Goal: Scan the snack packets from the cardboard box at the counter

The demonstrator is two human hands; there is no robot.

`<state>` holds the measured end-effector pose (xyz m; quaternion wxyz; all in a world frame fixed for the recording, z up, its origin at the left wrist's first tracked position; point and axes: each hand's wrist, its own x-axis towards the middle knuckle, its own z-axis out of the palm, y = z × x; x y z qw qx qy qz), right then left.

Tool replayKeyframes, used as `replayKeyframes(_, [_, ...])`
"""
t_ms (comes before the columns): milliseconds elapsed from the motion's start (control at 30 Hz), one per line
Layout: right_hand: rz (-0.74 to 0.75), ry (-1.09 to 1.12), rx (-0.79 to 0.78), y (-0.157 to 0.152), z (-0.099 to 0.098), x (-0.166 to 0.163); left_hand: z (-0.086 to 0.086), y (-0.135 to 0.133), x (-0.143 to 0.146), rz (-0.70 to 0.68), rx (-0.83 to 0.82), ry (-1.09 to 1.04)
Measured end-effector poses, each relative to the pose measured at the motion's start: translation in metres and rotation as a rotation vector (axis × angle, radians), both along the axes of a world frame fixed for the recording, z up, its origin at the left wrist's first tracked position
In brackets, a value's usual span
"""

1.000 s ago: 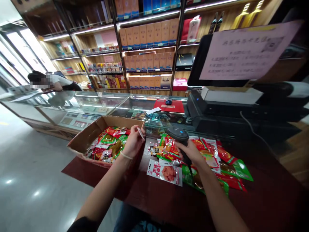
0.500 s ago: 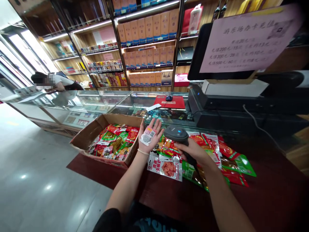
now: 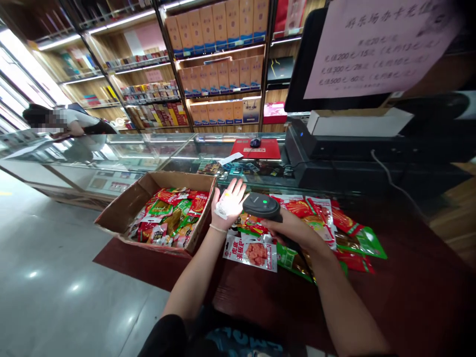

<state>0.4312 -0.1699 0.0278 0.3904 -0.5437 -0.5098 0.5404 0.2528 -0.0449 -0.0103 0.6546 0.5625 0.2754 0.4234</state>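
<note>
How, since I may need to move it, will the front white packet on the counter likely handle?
The front white packet probably feels light, since it looks thin. Its shiny surface may be slippery. Lying flat, it seems unlikely to roll.

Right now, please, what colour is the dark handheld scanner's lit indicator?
The indicator is green, clearest in head view.

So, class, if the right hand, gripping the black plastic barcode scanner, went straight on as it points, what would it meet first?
Probably the small, flat, brightly lit packet on the open left hand; the barcode scanner would touch first, but depth is unclear.
</note>
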Motion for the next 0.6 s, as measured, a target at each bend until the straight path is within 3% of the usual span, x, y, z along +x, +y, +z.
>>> replayKeyframes(100, [-0.067,0.067,0.042,-0.001,0.003,0.011,-0.014,0.008,0.022,0.050,-0.222,-0.062])
replayKeyframes(167, [-0.147,0.093,0.085,-0.003,0.006,0.022,-0.027,0.012,0.046,0.156,-0.320,-0.024])
replayKeyframes(267, [-0.261,0.105,0.119,-0.007,0.011,0.036,-0.048,0.013,0.084,0.297,-0.218,0.118])
replayKeyframes(367, [-0.333,0.123,0.104,-0.011,0.015,0.044,-0.060,0.011,0.107,0.234,-0.044,0.222])
replayKeyframes(467, [-0.362,0.132,0.108,-0.013,0.017,0.044,-0.054,0.003,0.103,0.213,-0.009,0.256])
replayKeyframes(600, [-0.323,0.129,0.110,-0.012,0.016,0.037,-0.013,-0.021,0.062,0.181,0.132,0.169])
